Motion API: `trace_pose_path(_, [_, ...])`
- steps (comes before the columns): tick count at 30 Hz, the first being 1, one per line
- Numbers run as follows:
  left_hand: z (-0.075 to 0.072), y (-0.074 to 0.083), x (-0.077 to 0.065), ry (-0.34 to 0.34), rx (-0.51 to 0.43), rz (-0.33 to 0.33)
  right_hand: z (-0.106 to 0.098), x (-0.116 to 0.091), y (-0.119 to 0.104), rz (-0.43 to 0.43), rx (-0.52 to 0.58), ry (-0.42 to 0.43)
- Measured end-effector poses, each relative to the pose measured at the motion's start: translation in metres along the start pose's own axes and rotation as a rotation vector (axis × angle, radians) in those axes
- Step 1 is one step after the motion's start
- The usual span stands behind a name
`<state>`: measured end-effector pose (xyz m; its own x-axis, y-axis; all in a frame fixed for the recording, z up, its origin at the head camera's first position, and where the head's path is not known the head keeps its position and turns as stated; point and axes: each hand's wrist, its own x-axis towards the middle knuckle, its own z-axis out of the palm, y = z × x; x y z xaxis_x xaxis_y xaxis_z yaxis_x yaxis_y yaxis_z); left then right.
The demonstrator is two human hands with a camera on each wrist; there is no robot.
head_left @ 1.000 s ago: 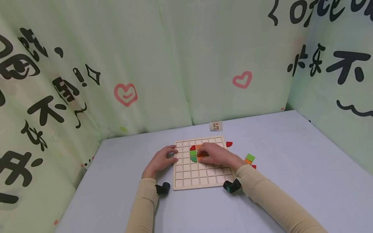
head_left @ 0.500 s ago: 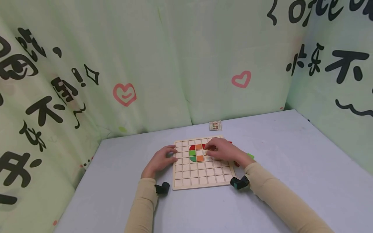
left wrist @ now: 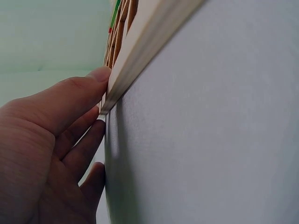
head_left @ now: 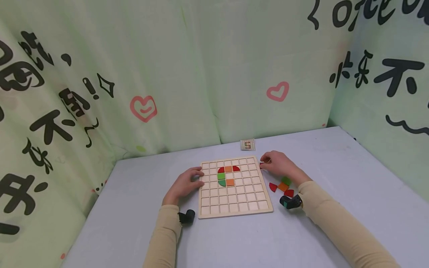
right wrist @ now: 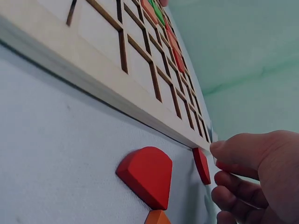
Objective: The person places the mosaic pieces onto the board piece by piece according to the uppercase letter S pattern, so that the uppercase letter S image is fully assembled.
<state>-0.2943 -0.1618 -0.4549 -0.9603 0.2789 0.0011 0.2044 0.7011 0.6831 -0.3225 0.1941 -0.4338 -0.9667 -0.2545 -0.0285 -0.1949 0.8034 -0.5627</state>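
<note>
A square wooden grid board (head_left: pixel 234 208) lies on the table, with several red, orange and green pieces set in its upper middle cells. My left hand (head_left: pixel 183 183) rests at the board's left edge, thumb and fingers apart and touching the rim. Beyond the board's right edge is my right hand (head_left: pixel 279 162), fingers bent beside a red quarter-round piece (right wrist: pixel 201 166). In the right wrist view the thumb tip is right at that piece, which lies against the board's edge; no piece shows between thumb and fingers.
Right of the board lie another red quarter-round piece (head_left: pixel 273 187), an orange square (head_left: pixel 283 186), a green square (head_left: pixel 286 180) and a second red piece (head_left: pixel 289 192). A small pattern card (head_left: pixel 247 144) lies behind the board. Printed curtains hang behind the table.
My right hand has left the board's middle and moved right, past its edge. A red piece now shows in the top row, right of the orange one. The left hand stays put.
</note>
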Motion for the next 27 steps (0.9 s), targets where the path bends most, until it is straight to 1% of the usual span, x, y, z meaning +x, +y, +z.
trace_pose_path(5, [0.0006,0.0002,-0.0004,0.000,-0.003,-0.003,0.0005,0.0017,0.0049,0.005,-0.013,-0.014])
trace_pose_path(13, [0.0014,0.0000,-0.0008,0.000,0.001,-0.009,0.0007,0.0018,0.0049,0.009,-0.004,-0.022])
trace_pose_path(21, [0.0004,0.0008,0.0000,-0.006,0.004,-0.008,-0.0001,0.0014,0.0073,0.025,-0.004,-0.013])
trace_pose_path(27, [-0.0004,0.0000,0.0004,-0.004,0.000,-0.007,-0.0021,0.0030,0.0093,0.033,0.022,-0.031])
